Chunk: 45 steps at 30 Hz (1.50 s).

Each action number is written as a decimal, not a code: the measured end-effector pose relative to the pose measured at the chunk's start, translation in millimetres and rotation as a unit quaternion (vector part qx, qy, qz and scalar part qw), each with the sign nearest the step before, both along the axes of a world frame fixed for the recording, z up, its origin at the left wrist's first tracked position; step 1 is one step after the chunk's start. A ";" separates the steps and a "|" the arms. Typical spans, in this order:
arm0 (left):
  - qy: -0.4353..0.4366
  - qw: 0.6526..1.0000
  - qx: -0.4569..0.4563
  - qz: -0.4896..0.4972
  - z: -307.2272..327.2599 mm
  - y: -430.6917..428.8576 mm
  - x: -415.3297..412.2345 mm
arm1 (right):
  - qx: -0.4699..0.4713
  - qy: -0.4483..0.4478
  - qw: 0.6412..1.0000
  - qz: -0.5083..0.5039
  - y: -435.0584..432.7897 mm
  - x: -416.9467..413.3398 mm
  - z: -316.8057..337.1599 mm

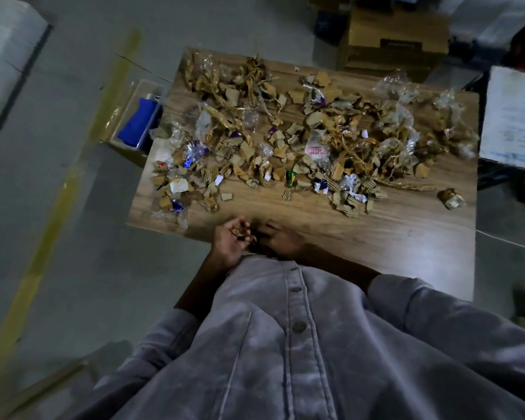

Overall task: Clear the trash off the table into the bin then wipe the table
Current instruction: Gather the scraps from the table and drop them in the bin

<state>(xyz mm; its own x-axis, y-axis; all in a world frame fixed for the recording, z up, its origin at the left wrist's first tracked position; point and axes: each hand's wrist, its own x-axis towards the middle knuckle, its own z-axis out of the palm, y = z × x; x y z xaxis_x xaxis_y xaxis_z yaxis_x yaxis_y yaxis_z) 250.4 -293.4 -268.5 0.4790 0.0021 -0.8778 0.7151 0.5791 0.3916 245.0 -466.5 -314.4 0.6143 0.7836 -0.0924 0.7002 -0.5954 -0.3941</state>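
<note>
Head view: trash (300, 131), torn cardboard and wrappers, covers the far half of the bench (391, 237). At the bench's near edge, the left hand (229, 242) curls its fingers around brown scraps (240, 231). The right hand (281, 241) rests beside it, and I cannot tell how its fingers lie. A clear box (137, 116) sits off the bench's left side.

The trash (285, 131) lies across the table (376, 237), the bin (122, 113) beside its left edge.

Grey concrete floor (19, 183), dim light. Worn yellow painted line (55, 213) runs across it at left. Cardboard box (394, 34) on floor at far side. White printed sheet (512, 116) lies atop something dark, right.
</note>
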 end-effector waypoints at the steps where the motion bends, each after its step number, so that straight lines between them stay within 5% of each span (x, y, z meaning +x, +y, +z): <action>1: 0.007 1.000 -0.011 0.011 -0.3 0.6 -1.4 | -0.003 0.050 0.998 -0.025 1.6 1.1 3.5; 7: -0.006 0.998 -0.017 -0.058 -1.1 -8.3 8.1 | 0.006 0.215 0.954 -0.210 -27.9 2.5 27.8; 13: -0.088 0.980 0.009 -0.175 19.6 -44.3 50.5 | 0.131 0.155 0.866 -0.458 -44.6 41.0 61.5; 17: -0.166 0.964 0.002 -0.210 55.9 -76.1 100.2 | 0.210 0.122 0.830 -0.502 -42.6 84.4 102.0; 22: -0.183 0.918 0.131 -0.328 72.9 -85.3 118.5 | 0.220 0.113 0.810 -0.532 -53.9 110.3 109.4; 28: -0.155 0.931 0.219 -0.247 31.8 -55.6 71.5 | 0.204 0.185 0.758 -0.592 -68.4 65.9 77.6; 31: -0.160 0.921 0.278 -0.221 23.5 -42.3 33.7 | 0.168 0.264 0.766 -0.562 -56.9 40.3 66.3; 38: -0.184 0.877 0.402 -0.187 20.3 -8.2 5.9 | 0.177 0.259 0.836 -0.450 -13.7 29.8 68.2; 41: -0.201 0.829 0.508 -0.116 25.3 22.2 13.5 | 0.184 0.258 0.833 -0.453 -0.1 34.0 70.3; 45: -0.067 0.782 0.609 -0.118 21.7 79.8 36.6 | 0.168 0.226 0.824 -0.492 27.1 48.5 63.8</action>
